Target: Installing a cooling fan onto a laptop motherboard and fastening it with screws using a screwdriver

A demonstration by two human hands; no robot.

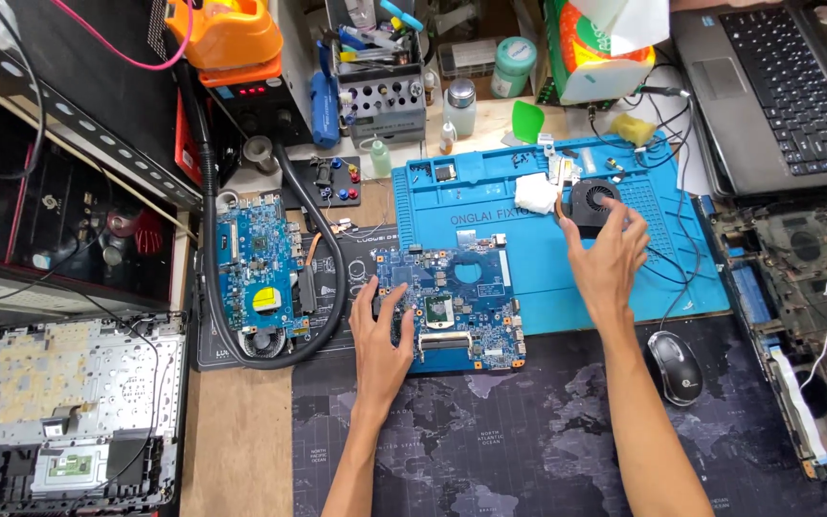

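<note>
A blue laptop motherboard (461,311) lies at the near edge of a blue repair mat (547,258). My left hand (382,330) rests flat on the board's left end, fingers spread. My right hand (608,257) reaches over the mat with its fingertips on a black cooling fan with a copper heat pipe (591,199). Beside the fan lies a folded white tissue (536,193). Whether the fan is gripped or only touched is unclear.
A second blue board (258,273) sits left inside a loop of black hose (211,206). A mouse (674,366) lies on the dark map-print desk mat (528,440). An opened laptop chassis (796,306) and a laptop (777,86) are right; a keyboard frame (64,407) lies left.
</note>
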